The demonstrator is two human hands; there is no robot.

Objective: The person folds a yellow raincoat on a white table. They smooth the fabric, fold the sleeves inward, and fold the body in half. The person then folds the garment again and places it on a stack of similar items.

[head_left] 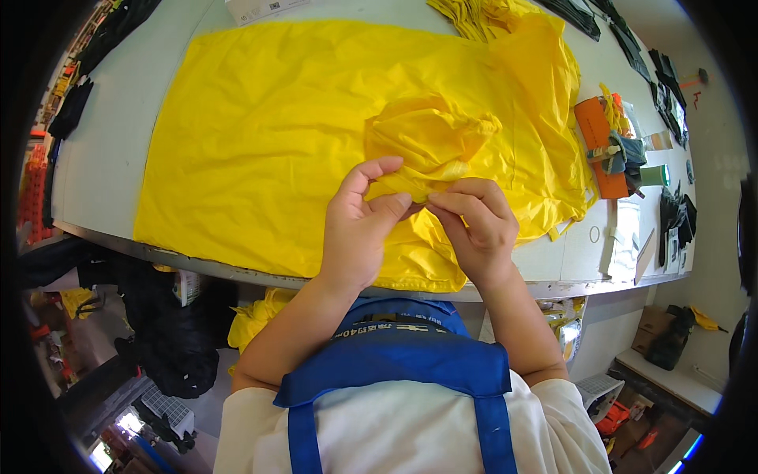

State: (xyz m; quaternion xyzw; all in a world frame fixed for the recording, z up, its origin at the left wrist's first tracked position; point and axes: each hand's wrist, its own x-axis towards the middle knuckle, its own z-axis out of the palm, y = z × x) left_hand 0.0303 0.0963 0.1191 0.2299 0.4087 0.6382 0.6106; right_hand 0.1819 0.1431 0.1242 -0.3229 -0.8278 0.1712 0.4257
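Observation:
A large sheet of yellow fabric (253,150), thin and slightly shiny, lies spread over the table before me. On its right half a smaller puckered, pouch-like part (434,130) of yellow cloth rises in loose folds. My right hand (482,225) pinches the near edge of this part between thumb and forefinger. Close beside it, my left hand (355,221) has its thumb at the same edge, the forefinger lifted and curved above; its other fingers are mostly hidden behind the thumb and cloth. Both hands are over the sheet near the table's front edge.
The pale table (103,174) curves round me. To the right stands an orange box (596,146) with small tools and a green roll (654,175). Bunched yellow cloth (474,17) lies at the back, black pieces (671,103) along the far right. More yellow cloth (257,324) hangs below the front edge.

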